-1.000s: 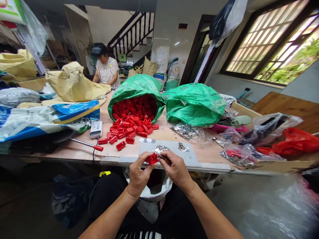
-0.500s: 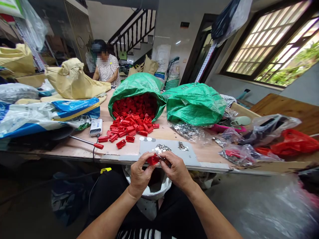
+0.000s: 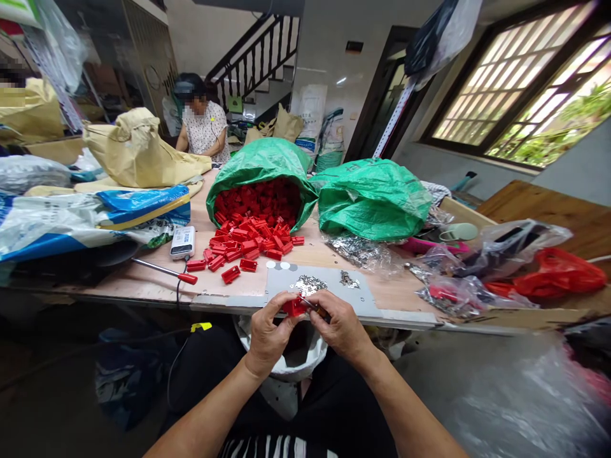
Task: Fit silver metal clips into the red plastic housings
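Note:
Between thumb and fingers, my left hand [image 3: 270, 334] grips a small red plastic part [image 3: 293, 306] at the table's front edge. My right hand [image 3: 341, 327] is closed around the dark handle of a screwdriver-like tool [image 3: 323, 312]; its thin metal shaft meets the red part. The exact tip is too small to make out. Just beyond my hands lies a grey sheet [image 3: 351, 302] bearing a pile of small shiny metal pieces [image 3: 309, 284] and a smaller cluster of metal pieces [image 3: 348, 278]. Below my hands, a white bag [image 3: 305, 369] hangs open between my knees.
A green sack [image 3: 267, 156] spills many red parts [image 3: 248, 235] onto the table. Another green sack [image 3: 375, 197] stands to its right. A white power bank [image 3: 182, 243] and a red-handled rod [image 3: 167, 271] lie left. Across the table sits another person [image 3: 205, 130].
Both hands keep their grip on the red part and the tool, almost in the same place. The view has shifted very slightly.

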Demonstrator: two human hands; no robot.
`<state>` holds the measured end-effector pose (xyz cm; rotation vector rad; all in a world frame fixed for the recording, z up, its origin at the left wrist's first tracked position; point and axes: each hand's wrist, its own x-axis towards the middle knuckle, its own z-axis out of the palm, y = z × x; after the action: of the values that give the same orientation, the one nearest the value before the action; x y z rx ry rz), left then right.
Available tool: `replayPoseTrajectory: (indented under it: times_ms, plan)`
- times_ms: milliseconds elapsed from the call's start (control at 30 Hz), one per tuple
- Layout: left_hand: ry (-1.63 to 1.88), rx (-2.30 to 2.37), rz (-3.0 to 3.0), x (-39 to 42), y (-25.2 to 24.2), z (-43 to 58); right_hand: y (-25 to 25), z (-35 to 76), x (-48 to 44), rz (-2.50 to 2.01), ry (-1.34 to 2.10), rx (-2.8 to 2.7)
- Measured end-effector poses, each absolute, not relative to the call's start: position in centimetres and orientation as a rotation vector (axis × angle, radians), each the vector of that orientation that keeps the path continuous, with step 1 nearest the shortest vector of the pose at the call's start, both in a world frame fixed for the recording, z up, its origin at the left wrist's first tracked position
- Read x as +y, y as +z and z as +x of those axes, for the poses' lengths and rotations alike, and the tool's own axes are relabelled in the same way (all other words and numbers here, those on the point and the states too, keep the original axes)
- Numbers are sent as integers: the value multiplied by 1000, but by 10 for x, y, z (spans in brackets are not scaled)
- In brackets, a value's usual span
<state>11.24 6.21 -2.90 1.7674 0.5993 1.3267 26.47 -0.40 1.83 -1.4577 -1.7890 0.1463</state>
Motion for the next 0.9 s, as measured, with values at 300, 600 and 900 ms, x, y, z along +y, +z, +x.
replayPoseTrajectory:
  times_ms: [300, 600, 900]
  plan:
    - [1332, 556, 1651, 59, -32, 114, 28, 267, -9, -1497, 559, -1642]
    - [1338, 546, 1674, 54, -28, 114, 17, 270, -7, -1466, 755, -1350]
    - [1323, 527, 1784, 43, -28, 115, 12, 272, -7, -1424, 948, -1290]
